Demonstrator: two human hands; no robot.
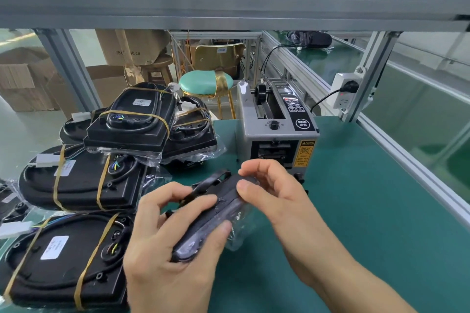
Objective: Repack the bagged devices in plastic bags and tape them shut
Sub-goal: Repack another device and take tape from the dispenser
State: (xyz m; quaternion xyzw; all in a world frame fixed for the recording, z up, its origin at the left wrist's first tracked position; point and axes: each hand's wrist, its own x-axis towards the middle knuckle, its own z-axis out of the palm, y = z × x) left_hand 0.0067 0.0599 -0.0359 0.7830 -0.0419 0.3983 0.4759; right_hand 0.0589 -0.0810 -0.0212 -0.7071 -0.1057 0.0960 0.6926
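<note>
Head view: a black device (216, 213) in a clear plastic bag (239, 234) is held edge-up between both hands above a green table (356, 211). It is gripped from below by the left hand (173, 244); its upper end is pinched by the right hand (272, 190). A grey tape dispenser (276, 129) stands just beyond the right hand, and bagged, banded devices (101, 160) are stacked left of the left hand.

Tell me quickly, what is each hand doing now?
Left hand: grips the bagged device from below.
Right hand: pinches the device's upper end.
</note>
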